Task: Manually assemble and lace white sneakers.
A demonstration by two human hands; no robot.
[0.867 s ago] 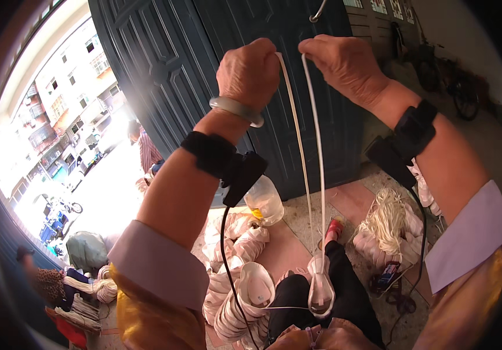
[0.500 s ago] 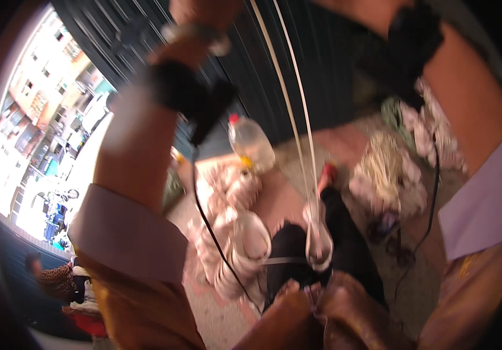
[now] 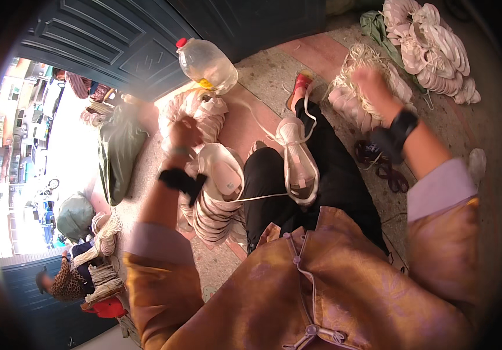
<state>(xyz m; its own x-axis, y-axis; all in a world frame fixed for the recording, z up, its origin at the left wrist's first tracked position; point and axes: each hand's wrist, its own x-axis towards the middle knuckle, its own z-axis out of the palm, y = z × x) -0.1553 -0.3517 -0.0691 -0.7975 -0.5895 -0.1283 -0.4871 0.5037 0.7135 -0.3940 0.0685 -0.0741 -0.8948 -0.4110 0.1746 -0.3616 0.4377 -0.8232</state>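
A pale canvas shoe (image 3: 300,157) lies on my lap, sole end toward me. Its white shoelace (image 3: 260,123) trails slackly out to both sides. On the left, my left hand (image 3: 187,133) hovers over a pile of pale shoe uppers (image 3: 172,114), blurred, its fingers curled. Another pale shoe (image 3: 223,172) rests beside my left knee, on top of a stack of uppers (image 3: 219,221). My right hand (image 3: 372,87), also curled and smeared, is above a bundle of cream laces (image 3: 363,55) on more uppers. Blur hides what either hand holds.
A clear plastic jug (image 3: 207,64) with a red cap stands by the dark door (image 3: 105,41). More uppers (image 3: 429,49) lie at far right. Dark cords (image 3: 394,178) rest on the floor near my right leg. Green sacks (image 3: 120,149) and a seated person (image 3: 67,283) are at left.
Both hands have come down from high up and spread to the sides. The lace, stretched upward before, now hangs slack. The view has shifted, showing more of my lap.
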